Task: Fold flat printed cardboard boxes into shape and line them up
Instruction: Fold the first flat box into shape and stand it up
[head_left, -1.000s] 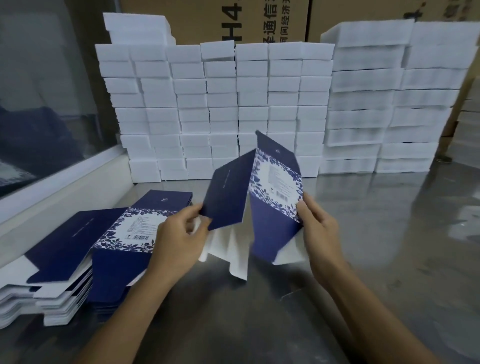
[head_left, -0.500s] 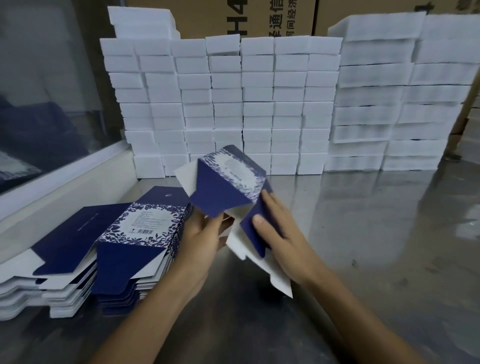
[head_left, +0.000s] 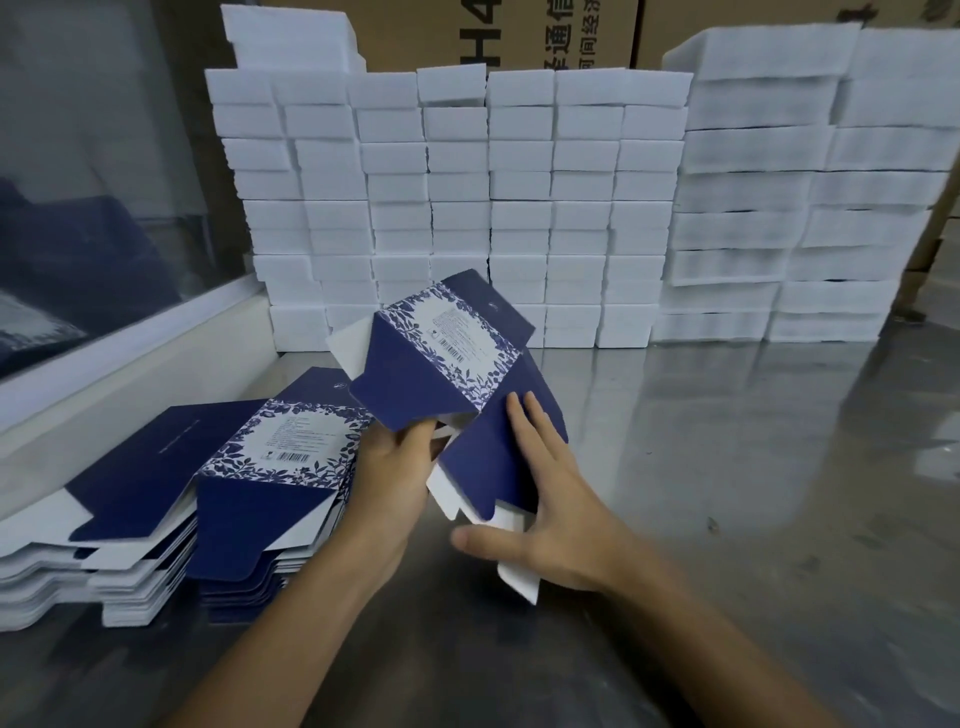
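Cardboard box (head_left: 457, 364), half opened, sits tilted above the bench (head_left: 727, 467) near its left edge, so we can work its flaps: our left hand (head_left: 389, 483) pinches the near flap with closed fingers while our right hand (head_left: 550, 499) presses flat fingers against the blue side panel.

Brown carton (head_left: 498, 31) at back: "H4", Chinese chars "通", "间经". Box (head_left: 457, 343) label w/ barcode, print too small.
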